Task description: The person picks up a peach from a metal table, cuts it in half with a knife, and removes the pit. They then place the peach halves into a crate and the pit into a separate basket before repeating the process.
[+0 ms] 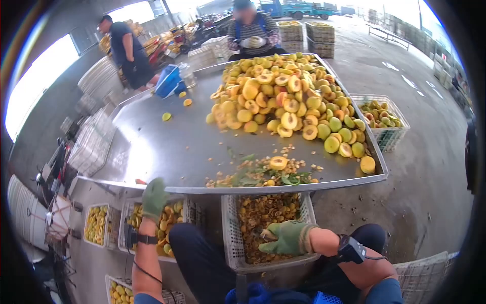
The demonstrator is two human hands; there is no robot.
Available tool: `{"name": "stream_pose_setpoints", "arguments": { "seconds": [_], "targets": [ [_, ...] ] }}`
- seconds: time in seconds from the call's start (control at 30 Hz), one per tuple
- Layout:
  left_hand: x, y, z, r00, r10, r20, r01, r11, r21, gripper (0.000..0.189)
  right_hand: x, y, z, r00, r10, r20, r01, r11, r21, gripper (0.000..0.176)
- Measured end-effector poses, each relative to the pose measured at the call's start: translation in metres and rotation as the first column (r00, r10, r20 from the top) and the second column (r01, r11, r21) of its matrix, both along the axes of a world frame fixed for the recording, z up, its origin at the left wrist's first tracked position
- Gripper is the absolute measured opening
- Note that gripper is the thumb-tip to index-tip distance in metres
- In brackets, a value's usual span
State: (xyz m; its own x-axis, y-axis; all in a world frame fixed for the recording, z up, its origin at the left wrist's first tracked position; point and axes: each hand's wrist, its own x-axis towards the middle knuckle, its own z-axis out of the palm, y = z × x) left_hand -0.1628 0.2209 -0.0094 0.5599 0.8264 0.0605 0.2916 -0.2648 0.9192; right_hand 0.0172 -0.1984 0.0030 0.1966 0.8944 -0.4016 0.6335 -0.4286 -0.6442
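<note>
My left hand [154,198], in a green glove, is at the near edge of the metal table [172,142], above a crate of yellow fruit [169,223]. Its fingers are blurred, and a small orange-red thing [140,181] lies beside them. My right hand [286,238], gloved too, is closed over the white crate [232,230] of pits and scraps [248,213]; something small and brownish shows at its fingertips, too small to name. On the table a large heap of halved peaches [283,96] lies at the far right, with pits and leaves [248,175] near the front edge.
A blue basket [169,81] and a clear container [187,76] stand at the table's far left. One person [253,35] sits across the table; another [126,50] stands at left. A fruit crate [387,134] stands on the right, and several more crates stand at lower left.
</note>
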Motion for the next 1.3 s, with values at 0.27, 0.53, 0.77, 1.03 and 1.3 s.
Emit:
{"name": "stream_pose_setpoints", "arguments": {
  "seconds": [0.27, 0.53, 0.77, 1.03, 1.3],
  "targets": [
    [0.244, -0.172, 0.019, 0.61, -0.383, -0.693, 0.775, 0.471, 0.422, 0.044, 0.009, -0.011, 0.008, 0.999, -0.02, 0.043, 0.028, 0.983, -0.183, 0.045],
    [0.291, -0.209, -0.055, 0.605, -0.345, -0.718, 0.793, 0.343, 0.503, 0.041, 0.06, -0.017, -0.05, 0.955, -0.167, 0.244, 0.119, 0.973, 0.2, 0.043],
    [0.227, -0.198, -0.024, 0.686, -0.59, -0.427, 0.71, 0.411, 0.572, 0.04, 0.072, -0.028, -0.009, 0.64, -0.67, -0.377, 0.767, 0.528, 0.364, 0.022],
    [0.222, -0.192, -0.045, 0.46, -0.667, 0.586, 0.886, 0.299, -0.355, 0.028, 0.07, -0.014, -0.023, 0.682, -0.473, -0.558, 0.728, 0.37, 0.577, 0.036],
    [0.181, -0.197, 0.01, 0.563, -0.769, 0.304, 0.822, 0.56, -0.107, 0.041, 0.074, 0.01, -0.003, 0.667, -0.553, -0.499, 0.742, 0.552, 0.38, 0.027]
  ]
}}
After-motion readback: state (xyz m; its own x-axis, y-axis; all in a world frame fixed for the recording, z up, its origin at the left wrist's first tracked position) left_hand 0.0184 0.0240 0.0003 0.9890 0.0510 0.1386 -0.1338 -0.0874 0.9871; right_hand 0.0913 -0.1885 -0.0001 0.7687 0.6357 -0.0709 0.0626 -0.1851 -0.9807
